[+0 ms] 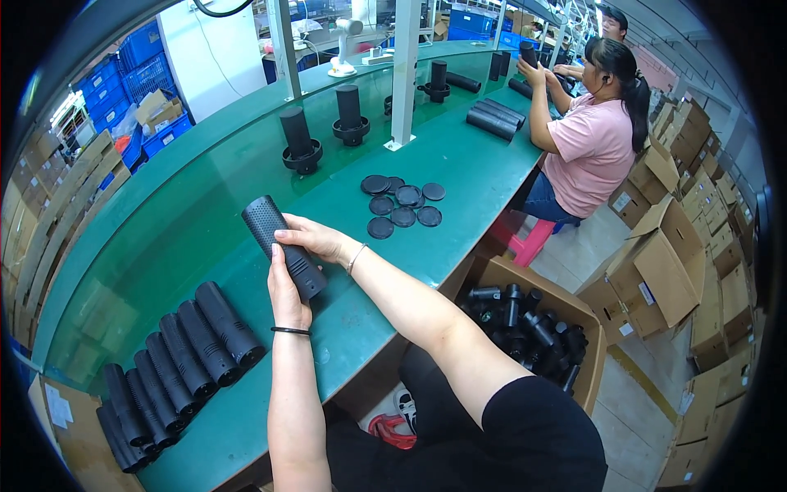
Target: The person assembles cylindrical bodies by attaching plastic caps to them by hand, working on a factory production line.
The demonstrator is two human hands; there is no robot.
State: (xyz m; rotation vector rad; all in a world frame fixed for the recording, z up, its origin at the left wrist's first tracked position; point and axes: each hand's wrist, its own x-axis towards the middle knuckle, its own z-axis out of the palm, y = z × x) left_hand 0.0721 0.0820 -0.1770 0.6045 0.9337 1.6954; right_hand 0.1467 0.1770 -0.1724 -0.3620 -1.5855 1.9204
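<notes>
Both my hands are closed around a black perforated cylinder (264, 220), held tilted above the green work surface. My left hand (285, 295) grips it from below, near the solid lower end with slots and small holes. From the right, my right hand (316, 239) wraps its side, thumb lying across it. To the left, several similar black cylinders (190, 348) lie in a slanting row. Several round black discs (403, 216) lie loosely grouped beyond my right hand.
Black cylinders upright in ring-shaped bases (350, 129) stand on the green belt behind a white post (403, 82). A carton of black parts (594, 361) stands on the floor at right. A co-worker in a pink shirt (592, 156) sits farther along, holding a black cylinder (529, 56).
</notes>
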